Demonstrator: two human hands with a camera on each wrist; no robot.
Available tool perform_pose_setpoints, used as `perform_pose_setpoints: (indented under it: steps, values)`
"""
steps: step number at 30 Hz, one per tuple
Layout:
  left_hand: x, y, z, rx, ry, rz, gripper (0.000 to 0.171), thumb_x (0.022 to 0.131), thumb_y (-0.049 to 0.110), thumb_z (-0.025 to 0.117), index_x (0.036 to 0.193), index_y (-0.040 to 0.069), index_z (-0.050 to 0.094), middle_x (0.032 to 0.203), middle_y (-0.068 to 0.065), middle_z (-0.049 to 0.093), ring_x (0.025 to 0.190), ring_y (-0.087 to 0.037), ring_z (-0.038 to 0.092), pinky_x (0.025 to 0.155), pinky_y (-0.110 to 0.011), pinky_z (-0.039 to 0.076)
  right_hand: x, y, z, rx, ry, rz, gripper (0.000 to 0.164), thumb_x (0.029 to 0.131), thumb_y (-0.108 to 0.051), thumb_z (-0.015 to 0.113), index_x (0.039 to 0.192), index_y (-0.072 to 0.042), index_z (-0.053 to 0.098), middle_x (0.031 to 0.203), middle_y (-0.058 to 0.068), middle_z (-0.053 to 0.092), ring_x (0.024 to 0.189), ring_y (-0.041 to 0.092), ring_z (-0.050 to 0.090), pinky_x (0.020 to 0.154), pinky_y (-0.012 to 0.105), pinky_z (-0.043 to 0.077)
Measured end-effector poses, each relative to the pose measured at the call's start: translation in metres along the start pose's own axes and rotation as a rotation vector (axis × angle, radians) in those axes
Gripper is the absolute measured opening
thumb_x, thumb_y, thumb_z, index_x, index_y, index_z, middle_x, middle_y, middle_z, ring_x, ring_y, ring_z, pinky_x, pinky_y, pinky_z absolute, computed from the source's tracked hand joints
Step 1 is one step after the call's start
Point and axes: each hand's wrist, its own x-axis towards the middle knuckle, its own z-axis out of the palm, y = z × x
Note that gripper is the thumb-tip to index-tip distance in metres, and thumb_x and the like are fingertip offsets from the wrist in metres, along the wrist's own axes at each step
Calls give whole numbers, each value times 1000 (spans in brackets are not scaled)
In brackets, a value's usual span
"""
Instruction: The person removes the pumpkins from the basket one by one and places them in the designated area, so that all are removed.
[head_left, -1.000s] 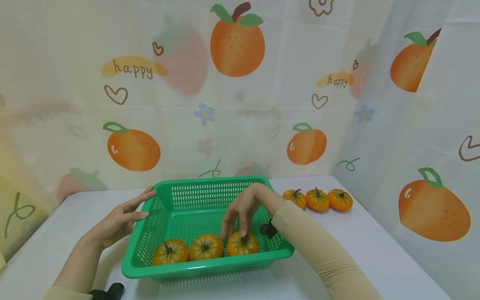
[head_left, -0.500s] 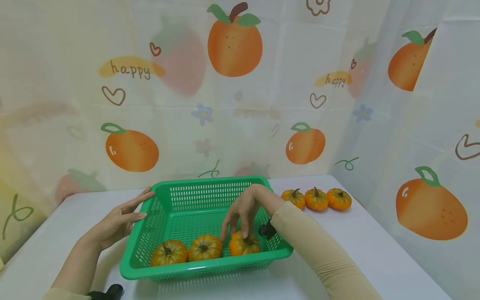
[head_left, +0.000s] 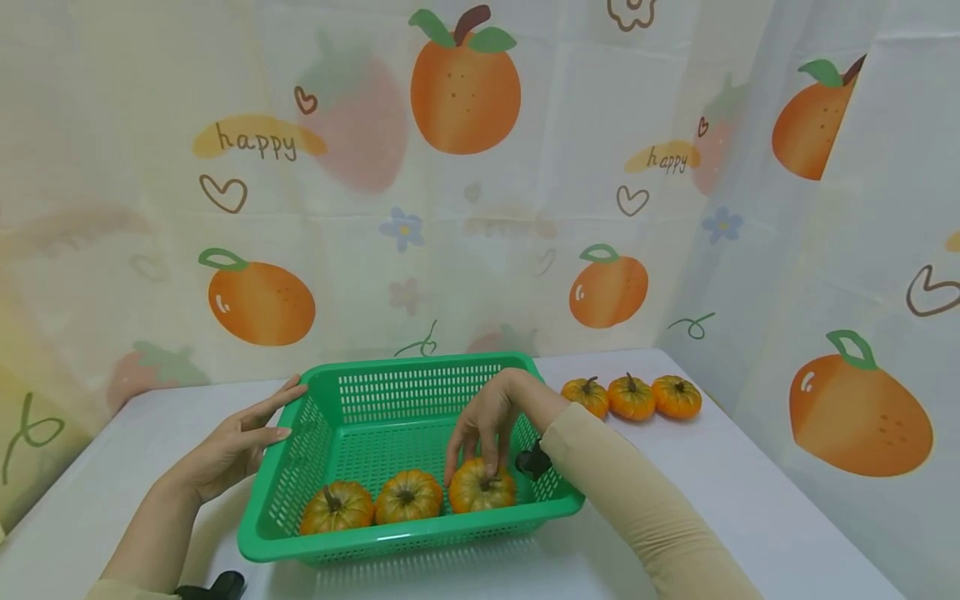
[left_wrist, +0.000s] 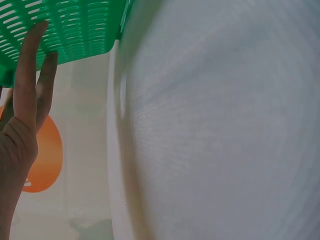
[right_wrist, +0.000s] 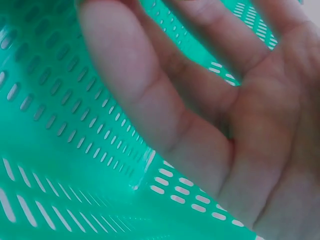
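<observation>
A green perforated plastic basket (head_left: 405,537) stands on the white table, with three small orange-green pumpkins along its near side: a left pumpkin (head_left: 337,507), a middle pumpkin (head_left: 408,496) and a right pumpkin (head_left: 480,492). My right hand (head_left: 491,417) reaches down into the basket and holds the right pumpkin from above, its fingertips beside the stem. In the right wrist view, curled fingers (right_wrist: 135,75) fill the frame and the pumpkin is hidden. My left hand (head_left: 228,446) rests against the basket's left rim; in the left wrist view its straight fingers (left_wrist: 27,75) touch the outer wall.
Three more pumpkins (head_left: 632,397) sit in a row on the white table (head_left: 720,492), behind and right of the basket. A fruit-printed curtain (head_left: 480,200) hangs close behind the table and along its right side. Black wrist mounts (head_left: 534,460) show at both wrists.
The right pumpkin shifts slightly right, then back left toward the middle one, turning a little under my right hand. My left hand stays at the rim. The view drifts slightly.
</observation>
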Motion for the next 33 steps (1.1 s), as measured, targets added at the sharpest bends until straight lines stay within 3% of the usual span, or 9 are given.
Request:
perform_pose_setpoints:
  steps: [3, 8, 16, 21, 26, 28, 30, 32, 33]
  values:
    - [0, 0, 0, 10, 6, -3, 61, 103, 4, 37, 160, 15, 16, 167, 22, -8, 126, 15, 43, 89, -31, 59, -1, 0, -1, 7, 2, -17, 55, 90, 2, 67, 136, -26, 60, 151, -7, 42, 135, 5, 42, 93, 31, 55]
    - [0, 0, 1, 7, 11, 1, 61, 103, 4, 38, 159, 15, 16, 166, 25, -5, 126, 10, 50, 88, -30, 59, -3, 1, -1, 16, -11, -56, 55, 90, 2, 66, 138, -24, 59, 140, -7, 51, 125, 8, 50, 89, 30, 56]
    - [1, 0, 3, 10, 9, -12, 62, 103, 5, 38, 160, 16, 14, 166, 21, -11, 126, 18, 33, 90, -29, 58, -7, 3, -1, 33, -19, -116, 53, 91, 1, 65, 138, -24, 58, 122, -4, 63, 106, 12, 60, 85, 32, 57]
    - [1, -1, 2, 13, 11, -13, 62, 103, 5, 39, 160, 16, 15, 167, 21, -11, 129, 17, 36, 89, -30, 59, -9, 3, -3, 48, -13, -128, 52, 91, 0, 65, 136, -25, 59, 119, -3, 66, 101, 13, 62, 84, 33, 58]
    - [1, -1, 2, -9, 2, -24, 63, 103, 4, 38, 160, 17, 14, 166, 22, -13, 152, -11, -2, 92, -28, 57, -12, 3, -4, 51, -3, -152, 53, 91, -1, 66, 138, -24, 58, 124, -2, 65, 104, 15, 63, 85, 33, 58]
    - [1, 0, 1, -9, 0, -18, 62, 103, 4, 38, 160, 17, 15, 166, 22, -12, 154, -13, 2, 91, -27, 58, -13, 4, -4, 61, 1, -162, 53, 91, -1, 66, 138, -23, 58, 127, -2, 64, 107, 15, 63, 84, 34, 58]
    - [1, 0, 1, -7, -8, -6, 62, 103, 3, 37, 160, 17, 14, 166, 22, -12, 149, -5, 26, 89, -28, 58, -14, 4, -4, 72, 4, -174, 52, 91, 0, 65, 138, -23, 58, 128, -1, 64, 108, 16, 63, 84, 34, 58]
    - [1, 0, 0, 0, -7, 2, 62, 103, 3, 37, 160, 17, 15, 166, 24, -10, 130, 5, 50, 87, -29, 60, -15, 4, -5, 85, 8, -187, 52, 91, 0, 65, 138, -21, 58, 127, 0, 65, 107, 16, 64, 83, 34, 59]
    - [1, 0, 0, -1, -9, 8, 62, 103, 3, 37, 160, 17, 15, 166, 24, -10, 127, 2, 55, 86, -29, 60, -16, 4, -5, 90, 9, -195, 52, 92, 0, 64, 138, -21, 57, 127, 0, 65, 107, 16, 64, 83, 34, 59]
